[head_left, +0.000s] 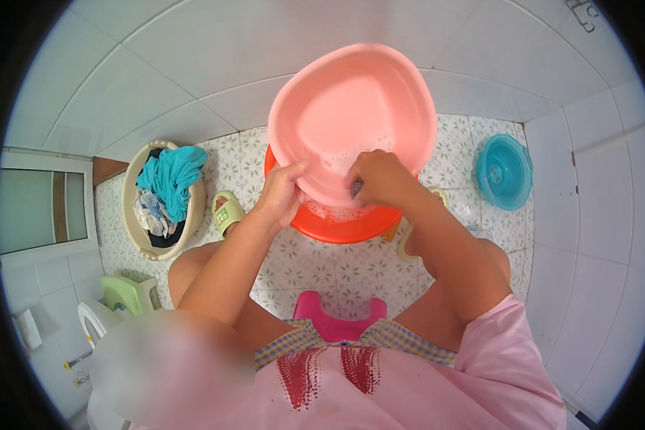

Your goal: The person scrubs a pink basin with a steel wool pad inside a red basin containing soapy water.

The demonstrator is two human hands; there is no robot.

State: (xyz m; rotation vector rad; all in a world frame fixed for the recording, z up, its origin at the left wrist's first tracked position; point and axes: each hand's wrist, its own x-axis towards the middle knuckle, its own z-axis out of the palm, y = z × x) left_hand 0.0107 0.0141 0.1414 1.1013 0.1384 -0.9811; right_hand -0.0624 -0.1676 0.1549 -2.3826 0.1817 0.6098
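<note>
Sudsy pink basin (337, 107) over an orange-red basin (337, 231)
Left hand (284, 192) pinches the pink rim; right hand (381, 179) curls inside around a grey thing (355, 188) (mostly hidden).

Floor (294, 261)'s pale tile with little flower prints. Cream tub (130, 208) sits on the left, blue basin (504, 172) way over right, green slipper (227, 211) near the tub.

Blue basin (498, 172) right; beige basket (128, 204), clothes (173, 175) inside, left.
</note>
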